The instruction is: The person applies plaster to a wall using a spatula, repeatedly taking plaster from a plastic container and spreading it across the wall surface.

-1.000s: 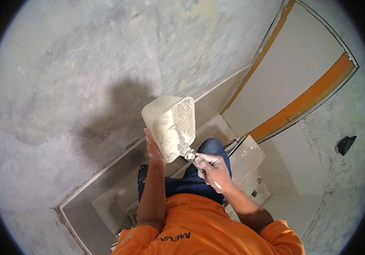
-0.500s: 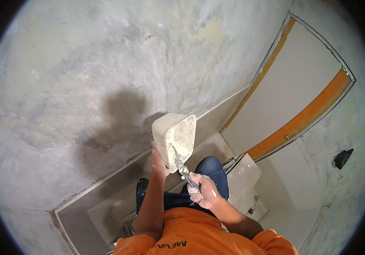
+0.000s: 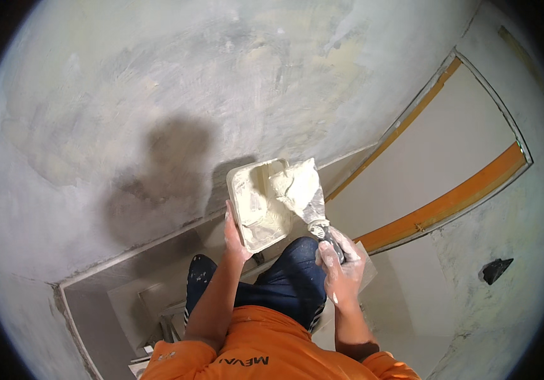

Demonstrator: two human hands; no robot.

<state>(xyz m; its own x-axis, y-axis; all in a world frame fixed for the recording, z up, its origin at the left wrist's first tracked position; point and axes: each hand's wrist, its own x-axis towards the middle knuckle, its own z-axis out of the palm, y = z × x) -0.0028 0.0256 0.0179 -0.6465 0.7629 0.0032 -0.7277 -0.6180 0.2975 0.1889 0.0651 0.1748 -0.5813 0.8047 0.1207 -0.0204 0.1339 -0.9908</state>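
Note:
A white rectangular plastic tub (image 3: pixel 240 213), smeared inside with cream-coloured putty, is held up before the wall by my left hand (image 3: pixel 234 234), which grips its left side. Its open top is tilted toward me. My right hand (image 3: pixel 341 259), spotted with putty, is closed round the dark handle of a putty knife (image 3: pixel 314 204). A thick lump of putty (image 3: pixel 297 187) sits on the knife's broad blade, just right of the tub's rim. More putty clings where blade meets handle.
The patchy grey skim-coated wall (image 3: pixel 126 76) rises ahead, with my shadow on it. At right is a pale panel with an orange edge strip (image 3: pixel 436 212) in an opening. A black fitting (image 3: pixel 495 271) projects from the right wall. Below are my legs and a platform (image 3: pixel 158 316).
The putty knife has come up out of the tub with a load of putty and moved right. The tub has turned so more of its inside shows.

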